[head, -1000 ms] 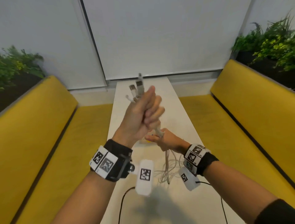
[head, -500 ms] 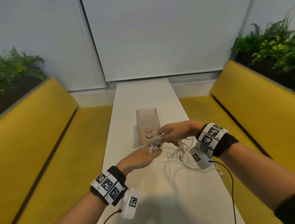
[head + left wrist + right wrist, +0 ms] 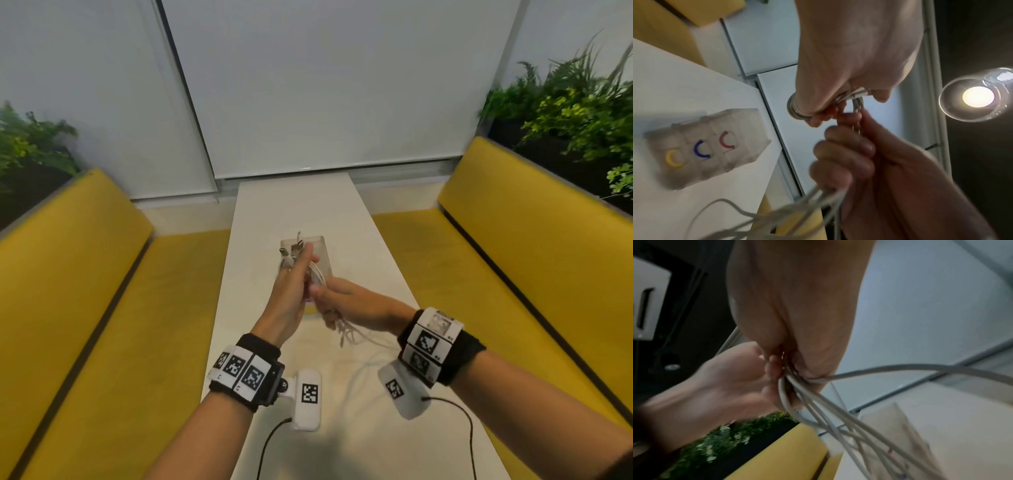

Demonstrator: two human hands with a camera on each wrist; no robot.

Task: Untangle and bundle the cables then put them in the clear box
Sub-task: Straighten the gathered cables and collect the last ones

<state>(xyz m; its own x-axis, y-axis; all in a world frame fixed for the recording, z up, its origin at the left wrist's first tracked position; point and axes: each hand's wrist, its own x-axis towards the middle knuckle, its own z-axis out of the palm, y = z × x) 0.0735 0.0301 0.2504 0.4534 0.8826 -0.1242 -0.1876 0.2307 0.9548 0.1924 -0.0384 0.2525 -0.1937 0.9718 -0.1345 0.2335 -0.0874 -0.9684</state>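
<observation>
Several white cables (image 3: 317, 274) run between both hands above the table. My left hand (image 3: 301, 263) is raised in front of the clear box (image 3: 323, 255) and grips the cable ends, with plugs (image 3: 291, 248) sticking up past its fingers. In the left wrist view the cables (image 3: 795, 108) loop around the left hand (image 3: 849, 65). My right hand (image 3: 323, 299) sits just below and grips the strands, seen also in the right wrist view as cables (image 3: 818, 404) leaving the right hand (image 3: 797, 321). Loose cable (image 3: 356, 337) trails down to the table.
The clear box (image 3: 748, 155) stands on the narrow white table (image 3: 301, 205) and shows red, blue and yellow arcs on its side. Yellow benches (image 3: 85, 274) flank the table on both sides. Plants (image 3: 575, 113) stand behind the benches. A lit lamp (image 3: 978, 96) hangs overhead.
The left hand dropped from high up to near the table, then rose again in front of the box with the cable ends. The right hand shifted below it, still on the strands.
</observation>
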